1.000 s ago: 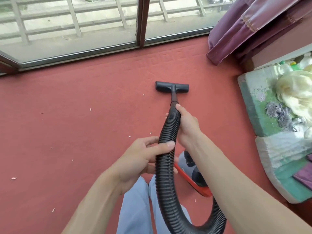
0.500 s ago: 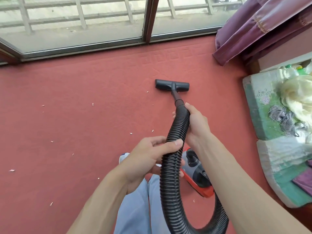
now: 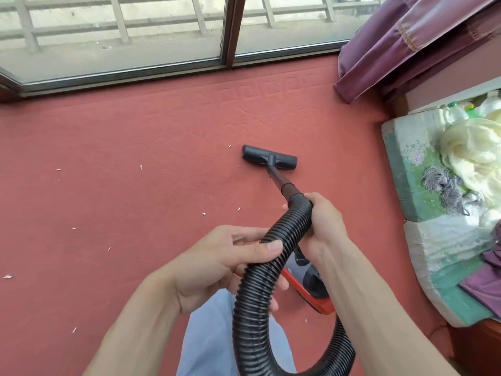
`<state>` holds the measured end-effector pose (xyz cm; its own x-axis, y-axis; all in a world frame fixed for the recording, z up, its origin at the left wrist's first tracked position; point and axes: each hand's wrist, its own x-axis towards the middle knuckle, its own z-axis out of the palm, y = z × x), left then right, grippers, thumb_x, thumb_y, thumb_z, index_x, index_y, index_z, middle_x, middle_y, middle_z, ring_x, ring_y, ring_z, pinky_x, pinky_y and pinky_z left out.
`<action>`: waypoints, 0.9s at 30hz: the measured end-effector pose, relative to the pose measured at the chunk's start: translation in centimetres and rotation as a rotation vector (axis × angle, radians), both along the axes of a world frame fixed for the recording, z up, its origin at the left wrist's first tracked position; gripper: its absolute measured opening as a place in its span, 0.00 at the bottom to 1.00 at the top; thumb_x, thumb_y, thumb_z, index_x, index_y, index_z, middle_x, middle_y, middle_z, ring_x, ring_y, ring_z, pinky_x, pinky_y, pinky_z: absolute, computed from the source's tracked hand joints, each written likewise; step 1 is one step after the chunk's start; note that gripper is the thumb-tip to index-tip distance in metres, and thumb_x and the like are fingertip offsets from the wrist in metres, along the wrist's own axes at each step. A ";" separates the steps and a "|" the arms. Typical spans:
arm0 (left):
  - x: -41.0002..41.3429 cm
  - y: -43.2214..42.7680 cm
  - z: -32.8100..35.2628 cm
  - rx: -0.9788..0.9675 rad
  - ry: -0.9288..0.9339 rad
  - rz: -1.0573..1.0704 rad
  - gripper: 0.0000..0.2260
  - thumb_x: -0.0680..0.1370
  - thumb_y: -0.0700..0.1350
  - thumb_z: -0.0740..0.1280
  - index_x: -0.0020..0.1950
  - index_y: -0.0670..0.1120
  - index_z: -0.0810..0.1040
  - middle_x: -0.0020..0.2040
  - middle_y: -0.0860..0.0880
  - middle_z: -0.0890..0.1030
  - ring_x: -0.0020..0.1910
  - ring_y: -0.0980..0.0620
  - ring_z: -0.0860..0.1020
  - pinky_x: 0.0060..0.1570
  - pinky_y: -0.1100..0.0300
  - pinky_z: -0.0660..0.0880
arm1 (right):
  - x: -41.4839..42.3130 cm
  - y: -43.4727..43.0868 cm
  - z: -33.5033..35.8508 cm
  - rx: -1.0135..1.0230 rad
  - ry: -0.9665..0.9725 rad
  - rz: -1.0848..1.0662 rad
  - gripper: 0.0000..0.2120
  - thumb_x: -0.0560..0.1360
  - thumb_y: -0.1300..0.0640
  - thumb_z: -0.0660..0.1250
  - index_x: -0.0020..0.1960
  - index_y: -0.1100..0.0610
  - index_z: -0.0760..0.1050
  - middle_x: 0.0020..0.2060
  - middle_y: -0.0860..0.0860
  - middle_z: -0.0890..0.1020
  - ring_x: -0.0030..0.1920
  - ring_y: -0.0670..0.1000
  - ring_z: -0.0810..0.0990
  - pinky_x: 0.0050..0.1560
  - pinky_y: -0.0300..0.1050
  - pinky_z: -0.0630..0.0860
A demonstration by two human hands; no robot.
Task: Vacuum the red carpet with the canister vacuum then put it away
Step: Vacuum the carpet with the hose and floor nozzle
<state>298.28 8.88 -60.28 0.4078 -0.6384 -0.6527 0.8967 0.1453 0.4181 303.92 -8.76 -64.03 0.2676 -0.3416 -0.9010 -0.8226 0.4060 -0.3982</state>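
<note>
A red carpet covers the floor, dotted with small white scraps. The black floor nozzle lies flat on it, joined by a short tube to the ribbed black hose. My right hand grips the hose at its top end, just behind the tube. My left hand grips the hose lower down, thumb across it. The red and grey canister sits on the carpet under my right forearm, mostly hidden. The hose loops down and round at the bottom of the view.
A sliding glass window with a metal frame runs along the far carpet edge. A purple curtain hangs at the top right. A mattress with cloths and bottles lines the right side. My trouser legs show below.
The nozzle has been drawn back toward me and a little left, with the tube now slanting. Both hands keep their grip on the hose. The view shifted slightly.
</note>
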 end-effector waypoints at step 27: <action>-0.6 -2.4 -0.4 -0.010 0.068 0.024 0.17 0.76 0.53 0.71 0.55 0.40 0.80 0.47 0.35 0.84 0.39 0.38 0.84 0.36 0.54 0.81 | 0.2 -0.3 -1.7 -0.015 -0.040 0.060 0.20 0.75 0.58 0.67 0.62 0.69 0.74 0.43 0.62 0.79 0.31 0.54 0.77 0.30 0.45 0.75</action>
